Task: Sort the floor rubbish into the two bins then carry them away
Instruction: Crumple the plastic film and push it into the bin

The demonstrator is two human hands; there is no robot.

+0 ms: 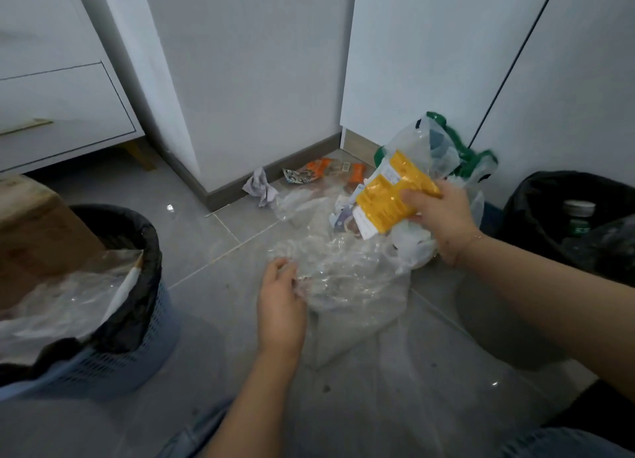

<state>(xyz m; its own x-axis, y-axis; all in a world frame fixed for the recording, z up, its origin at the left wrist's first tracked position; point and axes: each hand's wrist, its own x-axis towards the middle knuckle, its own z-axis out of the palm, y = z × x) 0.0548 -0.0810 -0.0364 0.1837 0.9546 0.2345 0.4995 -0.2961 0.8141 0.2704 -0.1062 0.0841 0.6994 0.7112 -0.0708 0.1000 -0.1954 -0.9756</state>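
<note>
Two bins, one yellow packet lifted.
The right hand [443, 217] gripped the yellow packet [395, 191]; the left hand [280, 299], fingers curled, pinched clear plastic [343, 278] between the blue bin [113, 337] and black bin [577, 217].

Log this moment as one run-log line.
right hand: holds yellow packet | left hand: grips clear plastic bag | blue bin: left

Bare forearms; thin bracelet [476, 238] on right wrist; blue jeans [192, 433].

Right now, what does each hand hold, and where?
Right hand grips the yellow packet at its right edge. Left hand grasps the clear plastic bag at its left side.
</note>
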